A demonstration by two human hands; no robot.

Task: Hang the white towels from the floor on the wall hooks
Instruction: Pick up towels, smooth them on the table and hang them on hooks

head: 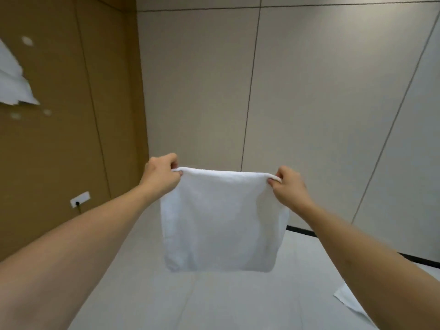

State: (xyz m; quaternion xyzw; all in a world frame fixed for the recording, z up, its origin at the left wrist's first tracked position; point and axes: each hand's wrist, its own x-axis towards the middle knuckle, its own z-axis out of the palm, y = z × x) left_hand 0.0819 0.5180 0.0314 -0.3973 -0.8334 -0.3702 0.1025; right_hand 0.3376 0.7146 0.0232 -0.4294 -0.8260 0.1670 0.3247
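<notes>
A white towel (223, 222) hangs flat in the air in front of me, stretched by its top edge. My left hand (162, 175) pinches the top left corner and my right hand (289, 184) pinches the top right corner. On the brown wall at the far left another white towel (13, 79) hangs. Round white hooks (27, 40) sit above and below it on that wall, blurred. A corner of one more white towel (350, 298) lies on the floor at the lower right, partly hidden by my right arm.
The brown panelled wall (71, 115) on the left meets a pale tiled wall (309, 103) ahead at a corner. A white wall socket (80, 199) sits low on the brown wall. The floor (214, 301) is light grey.
</notes>
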